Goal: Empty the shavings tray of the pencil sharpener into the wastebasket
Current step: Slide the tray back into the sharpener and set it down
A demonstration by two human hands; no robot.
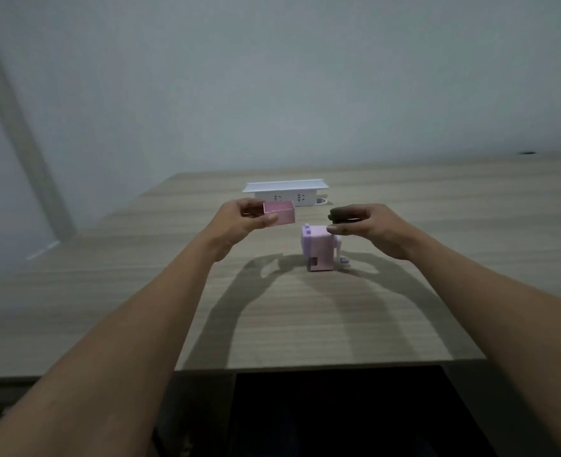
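Pale grey wall fills the upper half of the frame, and below it a wood-grain bench [404, 308] runs across the middle, its near edge meeting a dark area at the bottom. Toward the back of the bench, just above centre, sits a white power strip [285, 192] with sockets facing the camera; nothing lies between it and the hands. Both bare forearms reach in from the lower corners and throw long shadows on the wood. The pencil sharpener [320, 248], a small lilac block, stands upright on the bench at centre, with a dark rectangular slot low on its near face and a crank part showing at its right side. The shavings tray [279, 212], a pink open-topped box, is out of the sharpener and held in the air left of centre, above the bench and in front of the power strip. The left hand [244, 217] pinches it at its left end, thumb on the near side, fingers behind. Whether the tray holds shavings cannot be told. The right hand [360, 224] hovers just above the sharpener's top, fingers loosely curved, holding nothing.
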